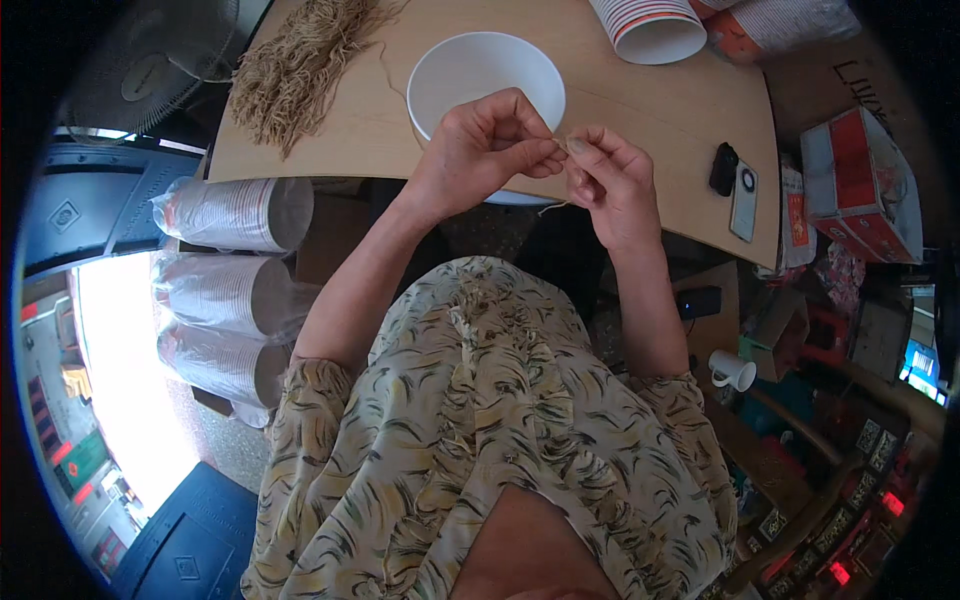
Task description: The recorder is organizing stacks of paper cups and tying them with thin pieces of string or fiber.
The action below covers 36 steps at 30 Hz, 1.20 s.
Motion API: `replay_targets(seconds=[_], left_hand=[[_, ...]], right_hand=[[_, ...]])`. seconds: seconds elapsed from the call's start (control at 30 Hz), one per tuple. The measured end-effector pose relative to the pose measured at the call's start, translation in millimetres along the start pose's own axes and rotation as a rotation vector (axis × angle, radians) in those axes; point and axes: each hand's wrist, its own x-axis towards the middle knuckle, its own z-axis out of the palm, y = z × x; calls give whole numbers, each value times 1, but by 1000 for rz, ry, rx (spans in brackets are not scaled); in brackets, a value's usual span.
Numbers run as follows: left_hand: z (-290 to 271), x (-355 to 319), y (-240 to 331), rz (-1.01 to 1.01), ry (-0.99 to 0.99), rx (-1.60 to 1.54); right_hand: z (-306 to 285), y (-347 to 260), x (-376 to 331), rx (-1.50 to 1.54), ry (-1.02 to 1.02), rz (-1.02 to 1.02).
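Observation:
My left hand and my right hand meet over the near edge of the table, in front of a white bowl. The fingertips of both are pinched closed on a thin tan strand, whose pale end dangles below my right hand. Most of what lies between the fingertips is too small to make out. At the table's far left sits a tangled heap of tan strands. A single strand trails from near that heap down to the bowl's left side. My left hand and wrist cover the bowl's near rim.
Stacked paper cups lie at the far right. A black object and a phone rest by the table's right edge. Plastic-wrapped cup stacks stand at left. On the right are a red-and-white carton and a white mug.

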Motion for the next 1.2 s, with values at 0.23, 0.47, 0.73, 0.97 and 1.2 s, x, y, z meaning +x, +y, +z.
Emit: replay_targets(seconds=[0.23, 0.47, 0.73, 0.97, 1.2], left_hand=[[-1, 0, 3, -18, -7, -7], [1, 1, 8, -59, 1, 19], [-1, 0, 8, -60, -9, 135], [-1, 0, 4, -57, 4, 22], [-3, 1, 5, -95, -13, 11]], right_hand=[[0, -10, 0, -65, -20, 6], [3, -19, 0, -290, -63, -34], [4, -17, 3, -252, -89, -10], [-6, -6, 6, 17, -60, 87], [-1, -3, 6, 68, -36, 69]])
